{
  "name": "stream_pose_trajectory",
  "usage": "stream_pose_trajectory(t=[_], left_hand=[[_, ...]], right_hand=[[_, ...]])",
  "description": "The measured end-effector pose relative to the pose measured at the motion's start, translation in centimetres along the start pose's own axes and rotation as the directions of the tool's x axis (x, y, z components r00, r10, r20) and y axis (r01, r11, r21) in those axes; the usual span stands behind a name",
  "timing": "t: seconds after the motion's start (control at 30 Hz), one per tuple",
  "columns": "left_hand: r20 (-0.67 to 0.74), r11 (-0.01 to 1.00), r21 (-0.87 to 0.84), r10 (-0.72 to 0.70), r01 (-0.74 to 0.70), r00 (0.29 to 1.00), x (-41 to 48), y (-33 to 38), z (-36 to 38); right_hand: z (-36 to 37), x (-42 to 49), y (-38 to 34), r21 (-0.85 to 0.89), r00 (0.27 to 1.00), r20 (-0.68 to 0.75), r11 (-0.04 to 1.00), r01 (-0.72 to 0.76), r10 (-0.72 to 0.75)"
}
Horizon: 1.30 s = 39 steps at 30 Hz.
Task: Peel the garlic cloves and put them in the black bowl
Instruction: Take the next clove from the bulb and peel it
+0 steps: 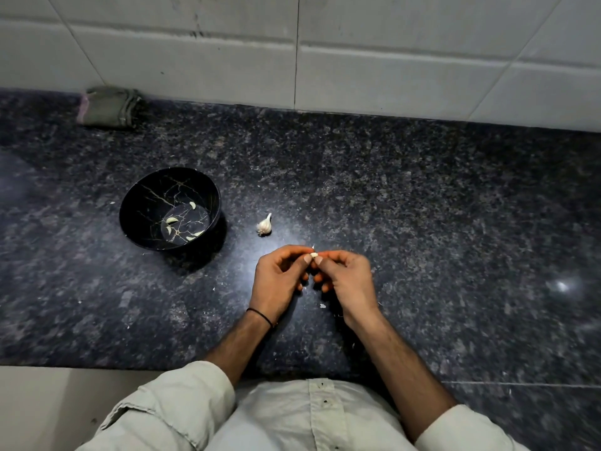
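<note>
both left hand (pixel 279 283) and right hand (pixel 348 281) pinch one garlic clove (pixel 314 255) over speckled dark counter (pixel 422 206); possibly cloth (pixel 109 107) by tiled wall (pixel 390 60).

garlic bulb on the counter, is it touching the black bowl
Apart. The head view shows the garlic bulb lying to the right of the black bowl, with a plain strip of bare granite counter between them.

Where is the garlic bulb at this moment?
In the head view, the garlic bulb lies on the dark counter, just right of the black bowl and beyond the left hand and right hand, which pinch a clove.
</note>
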<state>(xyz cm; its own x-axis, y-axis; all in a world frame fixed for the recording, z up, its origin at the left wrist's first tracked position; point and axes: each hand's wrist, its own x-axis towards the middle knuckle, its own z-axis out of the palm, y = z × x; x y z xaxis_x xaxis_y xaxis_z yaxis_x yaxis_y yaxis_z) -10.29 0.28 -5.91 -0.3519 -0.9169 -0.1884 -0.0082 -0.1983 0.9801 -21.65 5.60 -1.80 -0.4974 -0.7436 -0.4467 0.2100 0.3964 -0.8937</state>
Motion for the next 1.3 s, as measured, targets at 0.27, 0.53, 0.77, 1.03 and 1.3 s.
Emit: stream_pose_trajectory(t=[0.27, 0.53, 0.77, 1.03, 1.3], left_hand=[[-0.014, 1.000, 0.012, 0.022, -0.022, 1.000, 0.2, -0.5, 0.0], [-0.006, 0.999, -0.025, 0.028, -0.028, 1.000, 0.4, -1.2, 0.1], [-0.002, 1.000, -0.010, 0.006, -0.006, 1.000, 0.4, -0.8, 0.2], [0.006, 0.998, -0.002, -0.057, 0.057, 0.998, 0.3, 0.0, 0.0], [-0.023, 0.996, -0.015, -0.085, 0.085, 0.996, 0.3, 0.5, 0.3]], right_hand=[[0.0, 0.3, -0.1, 0.144, 0.998, 0.028, 0.988, -0.060, 0.057], [0.0, 0.5, 0.2, 0.126, 0.999, 0.011, 0.991, -0.052, 0.051], [0.1, 0.8, 0.5, 0.118, 0.999, 0.014, 0.992, -0.039, 0.038], [0.1, 0.4, 0.3, 0.066, 1.000, 0.028, 0.998, -0.014, 0.012], [0.0, 0.1, 0.5, -0.059, 0.999, 0.026, 0.998, 0.022, -0.020]])
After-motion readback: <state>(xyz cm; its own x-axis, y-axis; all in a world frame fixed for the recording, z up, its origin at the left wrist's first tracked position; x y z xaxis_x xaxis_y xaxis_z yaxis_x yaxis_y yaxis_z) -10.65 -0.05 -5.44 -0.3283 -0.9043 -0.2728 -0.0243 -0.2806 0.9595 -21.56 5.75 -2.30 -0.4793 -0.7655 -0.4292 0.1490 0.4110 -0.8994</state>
